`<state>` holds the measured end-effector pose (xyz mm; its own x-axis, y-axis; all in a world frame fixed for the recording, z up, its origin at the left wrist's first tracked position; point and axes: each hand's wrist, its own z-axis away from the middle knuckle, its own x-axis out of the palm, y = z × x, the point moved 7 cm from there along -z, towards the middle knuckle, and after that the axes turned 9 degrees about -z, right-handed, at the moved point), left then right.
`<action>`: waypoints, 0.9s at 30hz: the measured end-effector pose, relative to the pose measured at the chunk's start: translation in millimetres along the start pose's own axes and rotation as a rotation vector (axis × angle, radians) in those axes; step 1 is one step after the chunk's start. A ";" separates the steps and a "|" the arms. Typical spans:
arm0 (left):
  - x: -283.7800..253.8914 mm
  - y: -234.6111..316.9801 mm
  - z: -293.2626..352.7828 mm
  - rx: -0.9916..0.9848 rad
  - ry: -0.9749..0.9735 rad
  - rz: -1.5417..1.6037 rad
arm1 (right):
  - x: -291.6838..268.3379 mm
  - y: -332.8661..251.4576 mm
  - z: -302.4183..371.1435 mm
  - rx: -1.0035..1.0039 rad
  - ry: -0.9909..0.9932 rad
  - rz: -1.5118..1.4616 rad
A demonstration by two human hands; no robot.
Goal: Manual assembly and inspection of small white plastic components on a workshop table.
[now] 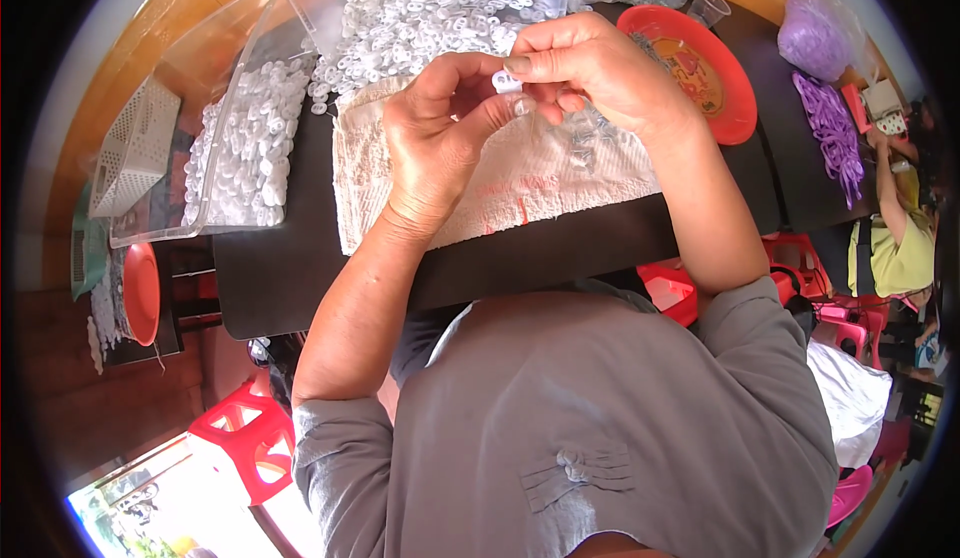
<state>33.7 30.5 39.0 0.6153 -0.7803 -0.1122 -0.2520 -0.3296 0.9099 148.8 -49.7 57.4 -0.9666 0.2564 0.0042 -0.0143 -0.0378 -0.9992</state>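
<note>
1. Left hand: raised over the towel just above picture centre, palm turned toward the wearer, fingers curled, thumb and forefinger pinched on a small white ring.
2. Right hand: at 1 o'clock from the left hand and touching it at the fingertips. Thumb and forefinger are pressed onto the same ring from above; other fingers are folded under.
3. The ring sits between both sets of fingertips, at 12 o'clock of the picture, held above the towel and just short of the heap.
4. White towel: spread flat on the black table, directly under both hands. A few small metal bits lie on it below the right hand; too small to make out.
5. Heap of white rings: at 11 to 12 o'clock from the hands, touching the towel's far edge.
6. Clear tray: at 9 o'clock from the hands, filled with more white rings.
7. White basket: farther out at 9 o'clock, beside the tray.
8. Red plate: at 2 o'clock, close to the right wrist.
9. Purple strips: at 3 o'clock, well apart from the hands.
</note>
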 end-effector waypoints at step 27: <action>-177.1 120.9 -12.8 0.390 0.529 -1.577 | -33.3 -28.8 21.1 -0.096 0.277 -0.108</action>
<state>-96.2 135.7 174.0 0.5704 0.6258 -0.5320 0.6930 -0.7144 -0.0972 176.0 -77.6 86.8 -0.8538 0.5083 0.1128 -0.0764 0.0919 -0.9928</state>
